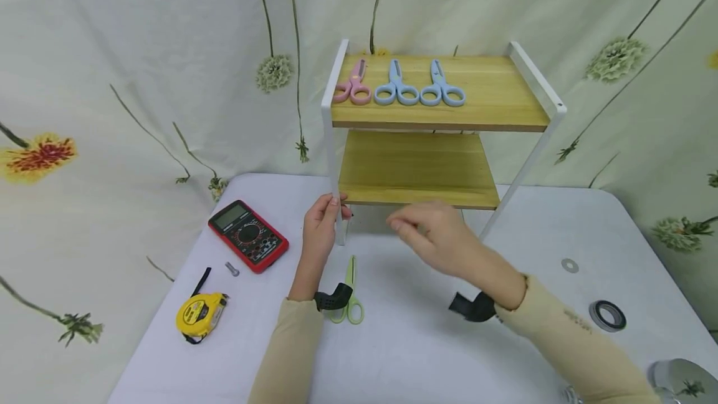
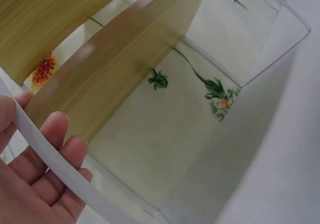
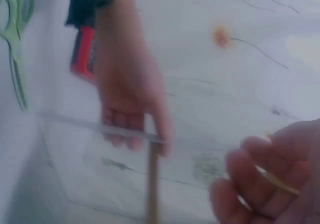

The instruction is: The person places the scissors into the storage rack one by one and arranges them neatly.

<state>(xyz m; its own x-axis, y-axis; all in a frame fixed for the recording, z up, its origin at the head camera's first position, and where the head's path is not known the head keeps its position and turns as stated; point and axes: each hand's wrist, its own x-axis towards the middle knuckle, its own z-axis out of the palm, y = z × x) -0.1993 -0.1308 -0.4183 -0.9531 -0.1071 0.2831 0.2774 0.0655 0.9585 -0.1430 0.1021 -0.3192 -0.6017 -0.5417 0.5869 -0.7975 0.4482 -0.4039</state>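
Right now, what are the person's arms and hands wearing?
Both arms wear long beige sleeves; the right sleeve has small dark lettering near the cuff. Each wrist carries a black camera mount, one at the left wrist and one at the right. The left hand and right hand are bare, without gloves.

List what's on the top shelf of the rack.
On the top shelf lie three scissors in a row: pink scissors at the left, then two blue scissors. The shelf's right half is bare wood. Nothing there is covered.
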